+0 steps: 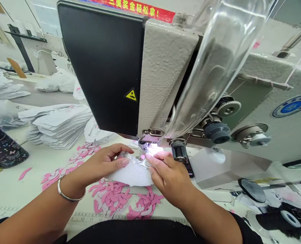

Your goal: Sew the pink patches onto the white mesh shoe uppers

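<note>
Looks like your left hand (112, 160) and right hand (169, 174) grip that white mesh piece (131, 174) to steady it under the sewing machine (165, 67).

A red banner (140, 9) with yellow lettering spans the top of the view. At the left rear, a second sewing machine (44, 56) stands beside a black thread rack (25, 35); a brown board (16, 67) leans near it. A dark patterned cloth item (5, 145) occupies the left edge of the tabletop (25, 193). A ruler scale (89, 221) runs along the near edge. A phone (189, 168) lies right of center. At the lower right: an oval black pad (252, 190) and a black thread spool (269, 220).
</note>
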A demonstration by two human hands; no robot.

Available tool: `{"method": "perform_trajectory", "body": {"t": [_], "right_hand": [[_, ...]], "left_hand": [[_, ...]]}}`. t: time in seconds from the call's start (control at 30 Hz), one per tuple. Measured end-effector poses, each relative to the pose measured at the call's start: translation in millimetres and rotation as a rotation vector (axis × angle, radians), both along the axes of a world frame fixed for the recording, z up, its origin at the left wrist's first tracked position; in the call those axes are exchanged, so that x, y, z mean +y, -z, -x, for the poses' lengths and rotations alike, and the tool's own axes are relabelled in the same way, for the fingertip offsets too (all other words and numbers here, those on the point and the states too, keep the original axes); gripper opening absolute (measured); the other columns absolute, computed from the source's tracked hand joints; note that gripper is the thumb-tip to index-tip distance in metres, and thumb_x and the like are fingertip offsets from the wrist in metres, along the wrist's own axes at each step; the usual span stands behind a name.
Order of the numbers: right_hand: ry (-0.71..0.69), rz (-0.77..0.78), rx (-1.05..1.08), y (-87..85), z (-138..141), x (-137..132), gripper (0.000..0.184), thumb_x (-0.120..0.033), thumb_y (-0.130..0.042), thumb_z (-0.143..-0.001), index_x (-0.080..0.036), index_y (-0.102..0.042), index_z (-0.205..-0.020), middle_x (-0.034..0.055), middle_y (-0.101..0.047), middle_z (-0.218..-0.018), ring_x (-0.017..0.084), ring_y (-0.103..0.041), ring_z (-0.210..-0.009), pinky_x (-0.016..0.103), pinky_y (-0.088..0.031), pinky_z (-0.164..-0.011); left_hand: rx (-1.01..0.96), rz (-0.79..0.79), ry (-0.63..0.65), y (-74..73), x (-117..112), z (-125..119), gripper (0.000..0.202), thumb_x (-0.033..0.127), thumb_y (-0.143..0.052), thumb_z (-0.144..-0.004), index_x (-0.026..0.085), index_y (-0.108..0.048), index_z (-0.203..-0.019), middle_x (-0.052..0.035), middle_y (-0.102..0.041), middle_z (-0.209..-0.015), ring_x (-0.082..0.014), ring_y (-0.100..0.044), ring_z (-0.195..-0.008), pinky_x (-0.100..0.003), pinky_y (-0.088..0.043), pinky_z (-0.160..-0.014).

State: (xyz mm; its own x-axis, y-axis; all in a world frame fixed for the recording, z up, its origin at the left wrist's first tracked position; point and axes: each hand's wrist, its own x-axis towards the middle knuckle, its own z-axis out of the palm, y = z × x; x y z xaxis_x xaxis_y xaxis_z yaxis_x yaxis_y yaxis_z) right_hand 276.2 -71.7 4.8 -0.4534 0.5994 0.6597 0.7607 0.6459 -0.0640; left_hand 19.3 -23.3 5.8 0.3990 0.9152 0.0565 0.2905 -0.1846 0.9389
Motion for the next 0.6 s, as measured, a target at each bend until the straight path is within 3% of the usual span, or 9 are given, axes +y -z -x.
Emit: {"method": "perform_trajectory", "body": {"t": [0.13, 0.3, 0.43, 0.6], "right_hand": [[0.039, 0.037, 0.011, -6.0, -5, -1, 0.028, -0.027, -0.052, -0.097, -0.020, -0.069, -0.117, 0.0105, -0.068, -0.099, 0.026, -0.063, -0.099, 0.044, -0.052, -0.090], [0.023, -0.094, 0.145, -8.1, -8, -2, 0.019, -0.024, -0.055, -0.093, -0.017, -0.073, -0.099, 0.0101, -0.067, -0.093, 0.024, -0.061, -0.093, 0.043, -0.049, -0.089], [0.014, 0.070, 0.087, -8.6, -6, 2, 0.024, -0.024, -0.052, -0.095, -0.018, -0.072, -0.107, 0.0098, -0.068, -0.094, 0.025, -0.062, -0.096, 0.042, -0.047, -0.091], [0.034, 0.201, 0.082, -15.9, -12, 11, 0.026, -0.028, -0.048, -0.097, -0.020, -0.071, -0.106, 0.0082, -0.069, -0.099, 0.024, -0.062, -0.099, 0.041, -0.045, -0.093]], "left_hand": [[0.032, 0.145, 0.033, -6.7, -6, -2, 0.032, 0.051, -0.070, -0.081, 0.023, -0.062, -0.092, 0.0022, -0.052, -0.065, -0.0133, -0.045, -0.055, -0.021, -0.032, -0.046], [-0.005, 0.172, -0.105, -6.8, -19, -13, 0.036, 0.054, -0.069, -0.081, 0.022, -0.052, -0.083, 0.0030, -0.052, -0.068, -0.0138, -0.048, -0.060, -0.021, -0.034, -0.050], [-0.087, 0.216, -0.139, -1.2, -29, -23, 0.037, 0.055, -0.068, -0.082, 0.022, -0.050, -0.082, 0.0034, -0.049, -0.068, -0.0134, -0.045, -0.058, -0.021, -0.032, -0.050], [-0.173, 0.237, -0.089, 2.7, -38, -33, 0.033, 0.052, -0.066, -0.085, 0.021, -0.055, -0.083, 0.0015, -0.052, -0.071, -0.0147, -0.046, -0.062, -0.023, -0.035, -0.055]]}}
